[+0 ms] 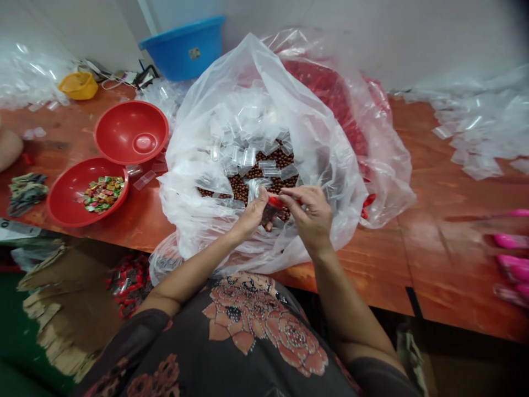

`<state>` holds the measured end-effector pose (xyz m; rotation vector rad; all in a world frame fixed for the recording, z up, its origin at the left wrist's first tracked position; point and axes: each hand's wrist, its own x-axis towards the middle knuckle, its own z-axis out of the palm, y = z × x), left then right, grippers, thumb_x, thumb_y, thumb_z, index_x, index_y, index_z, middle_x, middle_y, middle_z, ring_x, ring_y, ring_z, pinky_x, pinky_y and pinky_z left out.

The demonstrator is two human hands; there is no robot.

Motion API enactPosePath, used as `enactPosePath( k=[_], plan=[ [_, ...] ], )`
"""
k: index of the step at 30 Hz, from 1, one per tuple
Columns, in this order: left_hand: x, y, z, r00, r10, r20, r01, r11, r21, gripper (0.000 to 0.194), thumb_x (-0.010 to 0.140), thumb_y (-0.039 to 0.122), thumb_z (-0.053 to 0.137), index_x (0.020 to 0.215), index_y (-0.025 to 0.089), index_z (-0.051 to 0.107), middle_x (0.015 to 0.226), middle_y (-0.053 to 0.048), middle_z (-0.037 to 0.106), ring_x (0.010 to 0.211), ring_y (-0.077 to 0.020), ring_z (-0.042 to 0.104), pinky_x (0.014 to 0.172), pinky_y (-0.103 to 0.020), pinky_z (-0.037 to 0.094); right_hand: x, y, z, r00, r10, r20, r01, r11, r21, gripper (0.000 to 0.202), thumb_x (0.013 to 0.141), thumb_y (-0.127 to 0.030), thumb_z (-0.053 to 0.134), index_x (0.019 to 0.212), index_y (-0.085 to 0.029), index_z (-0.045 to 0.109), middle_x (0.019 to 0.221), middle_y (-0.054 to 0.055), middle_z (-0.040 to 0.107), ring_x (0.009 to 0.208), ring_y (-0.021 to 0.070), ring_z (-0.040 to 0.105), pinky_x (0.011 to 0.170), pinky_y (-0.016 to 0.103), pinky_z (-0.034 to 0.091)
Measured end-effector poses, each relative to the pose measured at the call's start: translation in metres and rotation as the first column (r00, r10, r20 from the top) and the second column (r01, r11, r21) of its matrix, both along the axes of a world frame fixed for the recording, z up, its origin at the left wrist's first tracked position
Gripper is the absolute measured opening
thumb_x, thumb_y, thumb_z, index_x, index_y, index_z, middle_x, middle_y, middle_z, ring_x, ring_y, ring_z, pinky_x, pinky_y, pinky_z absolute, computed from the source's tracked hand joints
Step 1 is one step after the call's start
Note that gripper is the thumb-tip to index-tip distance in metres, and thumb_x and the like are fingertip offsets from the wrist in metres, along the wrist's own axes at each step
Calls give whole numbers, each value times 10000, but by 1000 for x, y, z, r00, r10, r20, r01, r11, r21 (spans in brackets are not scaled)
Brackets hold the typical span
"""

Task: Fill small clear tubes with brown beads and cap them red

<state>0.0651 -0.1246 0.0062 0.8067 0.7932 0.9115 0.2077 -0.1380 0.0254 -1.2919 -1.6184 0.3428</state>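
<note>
Over a big clear plastic bag [185, 226], my left hand [255, 212] is closed around a small see-through container, partly hidden by the fingers. My right hand [311, 212] is closed too, its thumb and fingers pinching at the red cap [276, 202] on the container's top. Whether the cap is fully seated cannot be made out. Below and behind the hands, brown balls [242, 189] lie in the bag. Several clear plastic tubes [249, 157] are heaped on top of them.
Behind stands a bag of red pieces [326, 88]. To the left are a red bowl [103, 135], another red bowl [61, 196] holding wrapped sweets [104, 194], and a blue basin [182, 52]. More clear tubes [479, 129] are piled right, with pink items [514, 267] at the edge.
</note>
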Motion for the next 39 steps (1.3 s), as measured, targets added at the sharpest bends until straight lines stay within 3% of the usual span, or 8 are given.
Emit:
enactPosePath(
  k=[5, 10, 14, 19, 25, 28, 32, 39],
  plan=[
    [1, -2, 3, 998, -1, -69, -2, 999, -41, 707, 814, 803, 420, 826, 131, 638, 538, 6, 533, 411, -76, 477, 351, -171, 348, 7, -5, 5, 950, 175, 260, -152, 983, -107, 278, 976, -394, 504, 1106, -315, 737, 1045, 36, 716, 1082, 223, 578, 1009, 448, 454],
    [0, -1, 11, 999, -6, -47, 4, 998, -57, 700, 803, 813, 420, 715, 141, 594, 512, 4, 519, 416, -80, 490, 377, -181, 360, 17, -14, 5, 861, 136, 491, -109, 991, -84, 425, 927, -504, 558, 1331, -378, 598, 1461, 24, 500, 1392, 287, 384, 1152, 521, 332],
    [3, -2, 11, 996, 6, -85, -11, 998, -61, 699, 785, 818, 439, 621, 146, 540, 468, 15, 471, 364, -57, 421, 351, -174, 311, 14, -15, 8, 843, 144, 518, -151, 988, -29, 366, 957, -423, 540, 1302, -328, 618, 1318, 39, 625, 1340, 263, 465, 1165, 499, 332],
    [2, -1, 18, 999, -22, -43, 18, 996, -84, 701, 799, 803, 450, 724, 128, 623, 510, -2, 517, 396, -71, 463, 352, -174, 333, 15, -13, 2, 903, 178, 392, -204, 979, 25, 321, 949, -401, 567, 1249, -308, 634, 1242, 42, 651, 1349, 252, 475, 1151, 478, 368],
    [-1, 1, 33, 999, -35, 27, 38, 990, -133, 688, 891, 724, 400, 1155, 143, 656, 678, -34, 636, 498, -95, 558, 425, -186, 414, 10, -20, -26, 973, -99, -210, 73, 989, -128, 464, 918, -471, 586, 1317, -242, 524, 1131, 90, 667, 998, 214, 675, 890, 413, 568],
    [-1, 0, 31, 1000, -8, 11, 9, 990, -140, 654, 895, 702, 428, 1179, 153, 640, 703, -28, 646, 472, -79, 538, 429, -180, 410, 5, -23, -27, 993, 15, -119, -31, 991, -132, 479, 898, -471, 617, 1324, -269, 532, 1150, 82, 686, 1054, 229, 670, 982, 456, 535],
    [-6, 0, 28, 999, 37, 4, -36, 989, -145, 661, 893, 718, 406, 1171, 164, 637, 681, -19, 637, 461, -76, 538, 448, -178, 414, -4, -25, -16, 987, 157, -45, -160, 983, -87, 823, 844, -477, 690, 1522, -297, 259, 1405, 114, 564, 1258, 269, 586, 1097, 511, 466],
    [-6, -8, 21, 996, -78, -40, 76, 996, -50, 662, 868, 742, 423, 1107, 165, 644, 563, 17, 551, 425, -93, 503, 391, -178, 374, -22, -23, -19, 951, 156, -268, -191, 976, -108, 536, 1009, -362, 410, 1508, -329, 218, 1484, 99, 497, 1240, 203, 612, 1026, 434, 544]
  ],
)
